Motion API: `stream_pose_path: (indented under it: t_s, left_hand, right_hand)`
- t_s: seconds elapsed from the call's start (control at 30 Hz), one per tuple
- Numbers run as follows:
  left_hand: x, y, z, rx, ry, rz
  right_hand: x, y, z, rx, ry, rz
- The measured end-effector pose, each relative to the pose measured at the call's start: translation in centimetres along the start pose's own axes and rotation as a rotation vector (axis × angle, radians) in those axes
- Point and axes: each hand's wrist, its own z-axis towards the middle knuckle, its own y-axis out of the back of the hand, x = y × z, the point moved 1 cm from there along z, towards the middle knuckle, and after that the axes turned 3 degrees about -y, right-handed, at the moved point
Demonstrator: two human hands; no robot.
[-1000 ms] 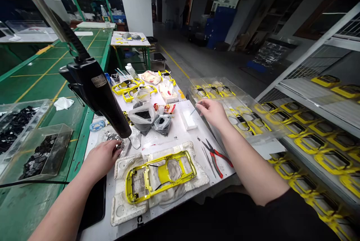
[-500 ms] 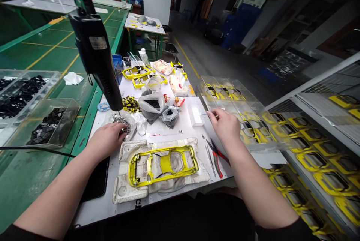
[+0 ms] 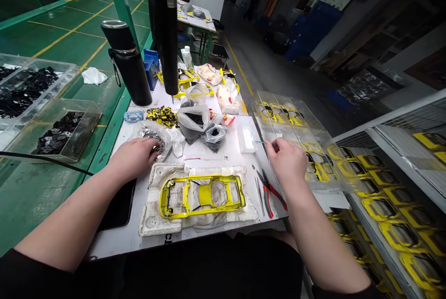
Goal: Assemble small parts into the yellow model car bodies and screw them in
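Observation:
My left hand [image 3: 134, 157] rests at a clear bag of small silvery metal parts [image 3: 153, 137], its fingertips curled among them; what they pinch is hidden. My right hand [image 3: 286, 158] is closed on a thin blue-grey stick [image 3: 259, 142], whose tip reaches toward a small white box [image 3: 246, 140]. Between my forearms, a yellow toy car body frame [image 3: 205, 196] lies on its side of a whitish moulded block [image 3: 156, 224]. Right of the block are tweezers [image 3: 259, 194] and red-handled pliers [image 3: 267, 196].
A black electric screwdriver [image 3: 163, 29] hangs over the table beside a black flask [image 3: 128, 66]. Bags of black parts [image 3: 191, 124] and yellow-black pieces [image 3: 163, 116] lie behind the block. Clear trays [image 3: 313, 150] stand right, a parts bin [image 3: 66, 136] left.
The view has shifted, and the hanging screwdriver now appears farther right, uncovering the flask. My right hand and the stick have drawn slightly away from the white box. My left hand stays at the bag.

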Motion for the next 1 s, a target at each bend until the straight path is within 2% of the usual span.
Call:
stream_pose_path:
  t_s: [0.53,0.8,1.0]
  left_hand:
    - [-0.1,0.0,0.0,-0.019,0.006,-0.028]
    - [-0.3,0.1,0.0,-0.018,0.013,-0.005]
    - [-0.4,0.6,-0.1,0.002,-0.001,0.010]
  right_hand:
    - [0.0,1.6,-0.2,0.123,0.066,-0.047]
    - [-0.4,1.6,-1.2,0.081,0.205,0.023]
    - [-0.5,1.5,-1.8,0.058,0.220,0.010]
